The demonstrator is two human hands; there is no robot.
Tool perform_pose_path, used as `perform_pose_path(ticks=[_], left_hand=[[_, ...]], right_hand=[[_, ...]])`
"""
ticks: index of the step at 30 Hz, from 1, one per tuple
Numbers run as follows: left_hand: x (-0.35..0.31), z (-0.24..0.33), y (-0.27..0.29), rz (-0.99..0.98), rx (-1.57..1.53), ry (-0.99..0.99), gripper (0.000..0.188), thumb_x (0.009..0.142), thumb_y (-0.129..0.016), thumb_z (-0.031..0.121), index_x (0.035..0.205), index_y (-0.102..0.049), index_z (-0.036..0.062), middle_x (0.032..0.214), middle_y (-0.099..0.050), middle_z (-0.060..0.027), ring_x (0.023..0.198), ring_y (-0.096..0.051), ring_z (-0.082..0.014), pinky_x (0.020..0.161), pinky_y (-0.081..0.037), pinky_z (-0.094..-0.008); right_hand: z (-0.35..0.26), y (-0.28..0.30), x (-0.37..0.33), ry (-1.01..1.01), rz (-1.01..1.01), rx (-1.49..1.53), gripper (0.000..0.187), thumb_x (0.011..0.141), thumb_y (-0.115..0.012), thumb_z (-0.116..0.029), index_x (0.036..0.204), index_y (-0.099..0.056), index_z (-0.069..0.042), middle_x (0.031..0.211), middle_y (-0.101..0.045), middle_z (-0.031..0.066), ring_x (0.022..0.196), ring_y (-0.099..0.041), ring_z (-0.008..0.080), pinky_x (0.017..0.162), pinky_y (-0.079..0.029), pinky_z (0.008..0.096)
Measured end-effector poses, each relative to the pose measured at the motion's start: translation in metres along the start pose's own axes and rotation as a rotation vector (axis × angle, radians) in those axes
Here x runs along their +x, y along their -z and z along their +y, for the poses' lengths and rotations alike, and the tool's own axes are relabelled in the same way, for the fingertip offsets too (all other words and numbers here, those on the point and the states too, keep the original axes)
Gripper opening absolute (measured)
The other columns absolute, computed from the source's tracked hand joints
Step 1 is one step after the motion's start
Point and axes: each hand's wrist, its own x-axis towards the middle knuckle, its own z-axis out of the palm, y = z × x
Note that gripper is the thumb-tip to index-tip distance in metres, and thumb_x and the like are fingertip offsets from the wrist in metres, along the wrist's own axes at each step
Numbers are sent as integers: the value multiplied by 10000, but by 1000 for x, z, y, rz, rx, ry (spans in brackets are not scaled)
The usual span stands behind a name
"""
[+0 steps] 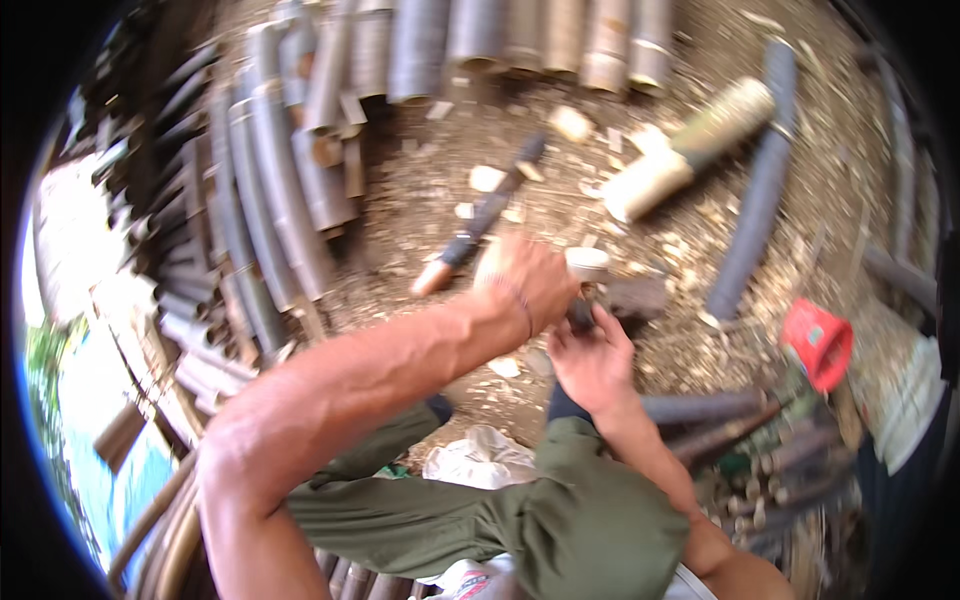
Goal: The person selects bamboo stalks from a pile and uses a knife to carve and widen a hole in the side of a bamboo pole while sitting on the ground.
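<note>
My left hand (525,275) is closed in a fist in front of me, with a thin band at its wrist; motion blur hides most of its grip. Just below and right of it, my right hand (595,360) has its fingers curled against a small dark object (580,315) that sits between the two hands. A pale round piece, like a cap or cut end (587,262), shows beyond the left knuckles; whether it joins the dark object I cannot tell. A long dark tool (480,220) with black bands and a brown wooden end lies on the ground beyond my left hand.
Bamboo poles (275,190) line the left and far sides. A partly peeled bamboo piece (690,150) and a grey pole (755,210) lie at right. Chips cover the ground. A red container (817,345) and a dark block (635,298) are nearby. White cloth (480,457) lies between my legs.
</note>
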Motion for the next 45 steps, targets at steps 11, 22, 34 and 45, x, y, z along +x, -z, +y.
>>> perform_pose_path(ticks=[11, 22, 34, 45], left_hand=[[-151, -136, -161, 615, -340, 1092, 750, 774, -747, 304, 1332, -403, -60, 1365, -410, -254, 1276, -415, -363, 1042, -418, -457], [-204, -177, -219, 655, -2092, 282, 784, 751, -778, 375, 1279, -425, -86, 1136, -593, -233, 980, -666, -329, 904, -561, -466], [-170, -21, -187, 1316, -1795, 136, 954, 663, -863, 427, 1339, -364, -25, 1177, -578, -179, 983, -645, -250, 871, -565, -387], [-180, -55, -20, 1181, -1449, -272, 553, 666, -808, 128, 1138, -543, 17, 946, -622, -42, 849, -597, -129, 759, -511, -296]], right_hand=[[-70, -26, -56, 911, 435, -2417, 468, 867, -677, -257, 1187, -483, 24, 1028, -624, 229, 868, -627, 391, 767, -507, 430], [-97, 52, -69, 693, 820, -2551, 509, 838, -705, -230, 1227, -474, 4, 1203, -557, 259, 1094, -551, 451, 901, -458, 501], [-205, 66, -22, 1080, 1081, -1983, 875, 797, -705, -413, 1424, -295, 37, 1296, -516, 309, 1187, -531, 426, 1035, -396, 448], [-111, -1, -142, 1081, 304, -1203, 470, 860, -709, -320, 1185, -578, -7, 1011, -657, 93, 890, -638, 198, 797, -515, 342]])
